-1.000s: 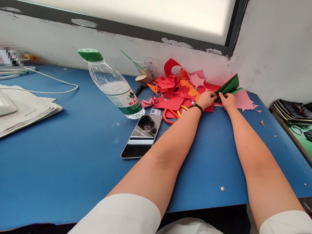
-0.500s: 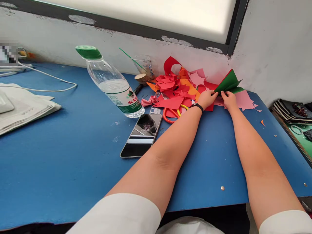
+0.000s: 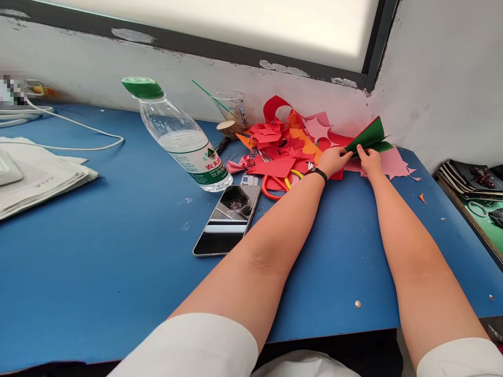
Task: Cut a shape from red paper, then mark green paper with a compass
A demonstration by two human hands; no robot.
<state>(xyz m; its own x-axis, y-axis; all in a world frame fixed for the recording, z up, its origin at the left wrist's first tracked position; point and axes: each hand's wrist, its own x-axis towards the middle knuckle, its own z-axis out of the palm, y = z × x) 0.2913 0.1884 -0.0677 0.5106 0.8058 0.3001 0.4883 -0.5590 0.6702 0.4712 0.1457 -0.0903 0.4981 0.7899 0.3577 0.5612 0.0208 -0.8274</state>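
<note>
Both hands meet at the far right of the table, pinching green paper (image 3: pixel 371 136) that has a red sheet behind its upper edge. My left hand (image 3: pixel 333 160), with a dark band at the wrist, grips the paper's lower left edge. Close beside it, my right hand (image 3: pixel 368 159) has thumb and fingers closed on the same paper. Red paper scraps (image 3: pixel 275 157) are heaped to the left, mixed with orange and pink pieces. Scissors (image 3: pixel 273 187) with red and yellow handles lie partly under the scraps, near my left wrist. Pink paper (image 3: pixel 395 163) lies flat right of my right hand.
A phone (image 3: pixel 226 222) lies beside my left forearm, with a water bottle (image 3: pixel 188 152) standing behind it. A plastic cup (image 3: pixel 231 107) with a green straw is near the wall. Stacked papers (image 3: pixel 43 178) and a white cable (image 3: pixel 86 123) occupy the left side.
The green paper has tipped lower and to the right, its leaves closer together. My right fingers have shifted slightly up over it; both hands stay in nearly the same place.
</note>
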